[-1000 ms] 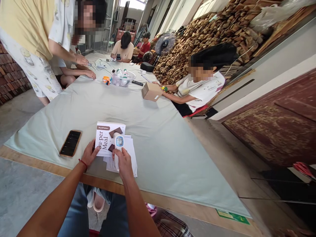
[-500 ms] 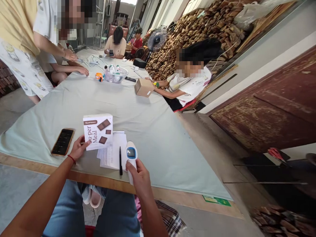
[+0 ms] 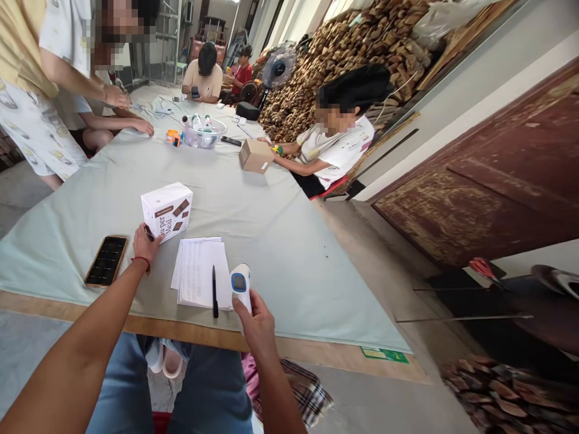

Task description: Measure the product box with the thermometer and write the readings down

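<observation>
My left hand [image 3: 147, 243] grips the lower left side of a white box [image 3: 154, 199] printed with brown chocolate squares and partly covered lettering. The box stands on the cloth, or just over it; I cannot tell which. In my right hand [image 3: 257, 318] is a white infrared thermometer [image 3: 241, 282] with a blue-rimmed screen, held by its handle over the table's near edge. Between the hands lie sheets of paper [image 3: 199, 265] with writing, and a black pen [image 3: 215, 292] rests on them. A phone [image 3: 107, 260] in an orange-brown case lies left of my left hand.
A pale green cloth [image 3: 280, 259] covers the table. Farther back are a cardboard box [image 3: 256, 157], a clear plastic basin [image 3: 205, 135] with bottles, and an orange object [image 3: 173, 137]. Several people are around the table. A fan [image 3: 279, 67] stands by the wood pile [image 3: 312, 90].
My left hand has moved the white box away from me and a little left, off the papers, and its top now shows. The thermometer stays in my right hand.
</observation>
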Demonstrator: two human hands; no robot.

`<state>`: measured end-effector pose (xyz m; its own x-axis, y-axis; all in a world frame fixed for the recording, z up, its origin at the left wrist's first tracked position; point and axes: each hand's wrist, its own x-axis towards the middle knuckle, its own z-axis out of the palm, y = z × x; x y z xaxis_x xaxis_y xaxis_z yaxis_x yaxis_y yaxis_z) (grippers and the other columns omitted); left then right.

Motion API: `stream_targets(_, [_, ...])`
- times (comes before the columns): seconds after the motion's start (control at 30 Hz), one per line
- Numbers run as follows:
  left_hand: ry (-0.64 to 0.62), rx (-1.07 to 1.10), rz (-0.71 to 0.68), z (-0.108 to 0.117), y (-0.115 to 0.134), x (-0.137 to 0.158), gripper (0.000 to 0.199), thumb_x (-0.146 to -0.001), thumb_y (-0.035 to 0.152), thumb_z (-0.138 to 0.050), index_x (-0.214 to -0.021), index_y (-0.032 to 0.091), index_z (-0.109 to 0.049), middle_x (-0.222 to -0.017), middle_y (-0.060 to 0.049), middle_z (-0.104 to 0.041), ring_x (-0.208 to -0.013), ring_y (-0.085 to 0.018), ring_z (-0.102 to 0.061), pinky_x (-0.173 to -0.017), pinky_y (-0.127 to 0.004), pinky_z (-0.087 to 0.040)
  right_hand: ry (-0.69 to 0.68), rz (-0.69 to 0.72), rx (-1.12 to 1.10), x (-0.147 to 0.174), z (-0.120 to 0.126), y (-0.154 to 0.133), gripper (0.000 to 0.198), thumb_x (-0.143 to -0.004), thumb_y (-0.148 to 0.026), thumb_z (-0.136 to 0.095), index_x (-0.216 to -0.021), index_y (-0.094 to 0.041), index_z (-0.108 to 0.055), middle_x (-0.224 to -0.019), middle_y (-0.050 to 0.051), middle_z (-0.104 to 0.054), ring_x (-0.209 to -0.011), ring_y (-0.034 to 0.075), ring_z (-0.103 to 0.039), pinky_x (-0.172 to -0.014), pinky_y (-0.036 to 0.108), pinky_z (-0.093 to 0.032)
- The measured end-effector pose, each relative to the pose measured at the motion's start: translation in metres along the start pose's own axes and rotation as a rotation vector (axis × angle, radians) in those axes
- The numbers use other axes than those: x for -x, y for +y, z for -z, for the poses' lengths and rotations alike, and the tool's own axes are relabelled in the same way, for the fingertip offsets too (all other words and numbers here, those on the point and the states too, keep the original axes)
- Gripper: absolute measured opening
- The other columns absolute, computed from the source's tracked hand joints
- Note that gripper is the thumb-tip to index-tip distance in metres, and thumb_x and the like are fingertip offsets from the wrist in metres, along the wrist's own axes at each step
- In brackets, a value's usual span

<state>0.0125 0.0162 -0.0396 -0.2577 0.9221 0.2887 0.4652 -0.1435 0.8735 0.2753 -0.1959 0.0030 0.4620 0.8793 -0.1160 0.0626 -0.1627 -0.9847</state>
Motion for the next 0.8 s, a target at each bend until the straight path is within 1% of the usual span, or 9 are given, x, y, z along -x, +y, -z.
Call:
stream_targets(0.07, [0.125,-0.066,0.052,-0.005,0.002,0.015,0.065,-0.068,0.037,-0.076,-0.119,0.017,-0.04,-0.124,-0.019,-0.045,-0.132,-0.038,-0.032,-0.105,-0.059,-0.03,0.021,0.014,0.045,-0.005,0.0,0.004,0.059,-0.064,-0.05,-0.071,-0.112,-0.017,-0.062,-0.107,0.01,-0.07,-0.1,0.028,-0.062,-0.084,0.039,-0.049])
stream_targets(0.13, [0.115,-0.075,0.028,-0.007,0.006,0.04,0.06,-0.072,0.039,-0.071,-0.119,0.017,-0.04,-0.129,-0.021,-0.042,-0.133,-0.04,-0.028,-0.105,-0.062,-0.027,0.034,0.029,0.097,-0.012,0.0,0.01,0.059,-0.064,-0.051,-0.07,-0.112,-0.017,-0.063,-0.108,0.011,-0.069,-0.101,0.029,-0.062,-0.085,0.039,-0.048])
stream_targets(0.27, [-0.202,-0.071,-0.208,-0.001,0.016,0.097,0.04,-0.072,0.034,-0.071,-0.107,0.022,-0.056,-0.121,-0.011,-0.054,-0.12,-0.032,-0.047,-0.105,-0.053,-0.033,0.033,0.069,0.24,-0.029,0.001,0.022,0.058,-0.066,-0.05,-0.065,-0.114,-0.017,-0.063,-0.113,0.012,-0.066,-0.105,0.03,-0.059,-0.089,0.04,-0.045])
stream_targets(0.3, [-0.327,-0.129,-0.314,0.003,0.019,0.108,0.038,-0.074,0.034,-0.069,-0.109,0.023,-0.058,-0.126,-0.01,-0.052,-0.121,-0.032,-0.046,-0.105,-0.053,-0.032,0.036,0.079,0.312,-0.033,0.001,0.024,0.057,-0.068,-0.049,-0.064,-0.115,-0.017,-0.062,-0.113,0.012,-0.065,-0.106,0.03,-0.058,-0.089,0.039,-0.045])
stream_targets(0.37, [-0.481,-0.233,-0.463,0.011,0.024,0.122,0.034,-0.076,0.032,-0.067,-0.109,0.024,-0.06,-0.13,-0.009,-0.052,-0.122,-0.03,-0.046,-0.106,-0.051,-0.032,0.034,0.093,0.514,-0.042,0.0,0.026,0.053,-0.072,-0.044,-0.06,-0.117,-0.017,-0.062,-0.111,0.012,-0.065,-0.105,0.03,-0.058,-0.087,0.038,-0.044])
stream_targets(0.43, [-0.553,-0.311,-0.544,0.018,0.03,0.128,0.032,-0.077,0.031,-0.066,-0.108,0.022,-0.061,-0.128,-0.009,-0.054,-0.123,-0.028,-0.046,-0.106,-0.048,-0.032,0.02,0.108,0.741,-0.049,-0.001,0.026,0.049,-0.076,-0.039,-0.057,-0.12,-0.016,-0.06,-0.109,0.012,-0.064,-0.104,0.029,-0.058,-0.085,0.037,-0.043])
stream_targets(0.57, [-0.577,-0.373,-0.591,0.021,0.035,0.128,0.038,-0.071,0.031,-0.071,-0.106,0.02,-0.061,-0.125,-0.01,-0.054,-0.122,-0.028,-0.046,-0.107,-0.045,-0.034,-0.003,0.156,1.032,-0.058,-0.006,0.025,0.044,-0.083,-0.033,-0.054,-0.122,-0.014,-0.057,-0.108,0.013,-0.063,-0.103,0.028,-0.059,-0.082,0.035,-0.042])
stream_targets(0.7, [-0.586,-0.374,-0.601,0.02,0.035,0.127,0.041,-0.069,0.033,-0.073,-0.106,0.02,-0.061,-0.124,-0.01,-0.055,-0.121,-0.028,-0.047,-0.106,-0.046,-0.035,0.018,0.219,1.114,-0.064,-0.007,0.032,0.04,-0.084,-0.032,-0.056,-0.119,-0.013,-0.059,-0.106,0.015,-0.063,-0.101,0.028,-0.059,-0.081,0.037,-0.041])
stream_targets(0.8, [-0.588,-0.36,-0.612,0.02,0.034,0.128,0.041,-0.068,0.034,-0.074,-0.104,0.02,-0.061,-0.123,-0.01,-0.055,-0.12,-0.028,-0.048,-0.105,-0.045,-0.036,0.168,0.336,1.075,-0.065,-0.008,0.039,0.043,-0.081,-0.034,-0.06,-0.118,-0.012,-0.059,-0.111,0.017,-0.061,-0.103,0.03,-0.056,-0.082,0.039,-0.041])
